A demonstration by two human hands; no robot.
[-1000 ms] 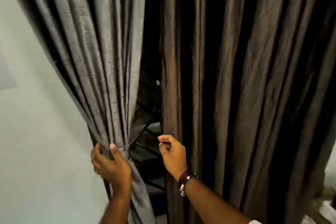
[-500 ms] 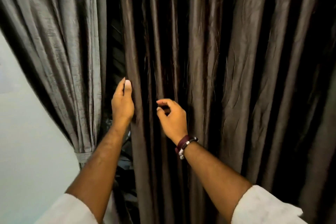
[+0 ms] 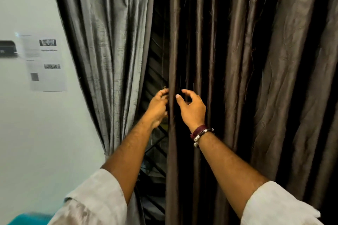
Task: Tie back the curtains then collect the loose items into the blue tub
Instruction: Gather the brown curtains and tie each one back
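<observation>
Two hands meet at the inner edge of the right curtain (image 3: 237, 78), the dark panel hanging loose and untied; your left hand (image 3: 157, 105) curls round that leading edge from the window side, while your right hand (image 3: 192, 108) hovers close beside it, fingers bent, and whether it has fabric in it cannot be told; the left curtain (image 3: 109, 51) already sits cinched low against the wall (image 3: 27, 133); the step in hand looks like gathering the second panel; your next move calls for sweeping its folds rightward into a bundle, then securing it; a sliver of teal (image 3: 29, 218), possibly the blue tub, shows bottom left.
</observation>
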